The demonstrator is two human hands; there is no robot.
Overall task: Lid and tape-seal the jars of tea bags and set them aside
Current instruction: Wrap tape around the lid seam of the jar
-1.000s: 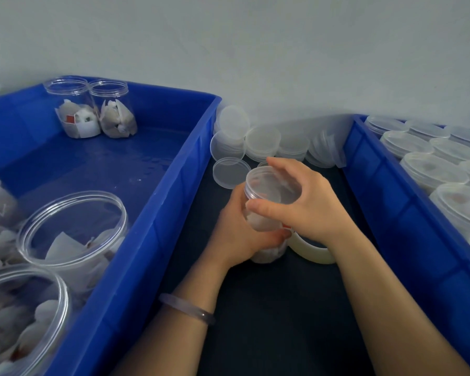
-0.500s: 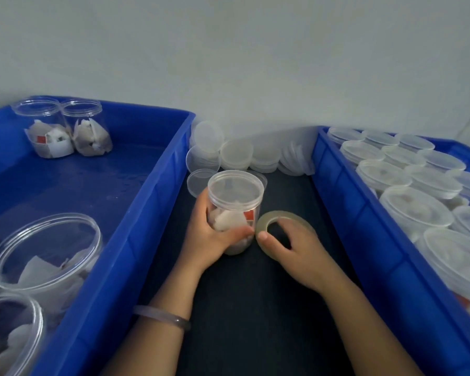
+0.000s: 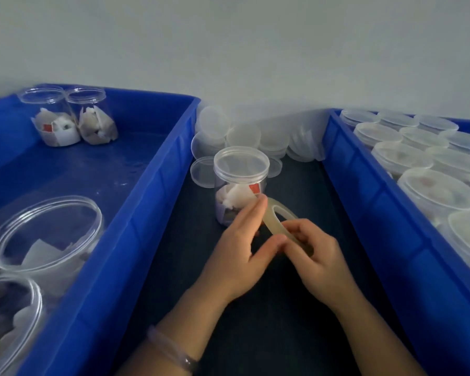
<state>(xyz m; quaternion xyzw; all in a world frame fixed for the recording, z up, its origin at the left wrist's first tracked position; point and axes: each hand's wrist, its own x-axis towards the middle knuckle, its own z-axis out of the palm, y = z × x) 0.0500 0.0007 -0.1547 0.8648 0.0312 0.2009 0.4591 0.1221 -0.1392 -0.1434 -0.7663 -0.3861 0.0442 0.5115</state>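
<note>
Moved since half a second ago: left hand (image 3: 239, 248) is off the jar and now on the tape roll (image 3: 271, 225), which has left the mat and is lifted on edge.

Head view, itemised:

1. Lidded jar of tea bags (image 3: 240, 185): clear plastic, upright on the dark mat (image 3: 255, 321) between the two crates, clear lid seated on top. White bags and a red tag show through the wall. Neither hand touches it, and the tape roll is raised just in front of it.
2. Tape roll: pale beige ring, tilted, held between both hands.
3. Left hand: fingers nearly straight along the roll's upper rim, thumb at its lower edge, pinching it. A clear bracelet (image 3: 171, 351) sits on the wrist.
4. Right hand (image 3: 318, 253): fingers curled round the roll's lower part, thumb tip meeting the left thumb.
5. Loose lids (image 3: 244, 137): a clear heap at the wall behind the jar.
6. Left blue crate (image 3: 147, 185): two open jars of tea bags (image 3: 73, 118) in the far corner, and two wider open jars (image 3: 46, 232) at the near end.
7. Right blue crate (image 3: 364, 185): packed rows of lidded jars (image 3: 418, 164).
</note>
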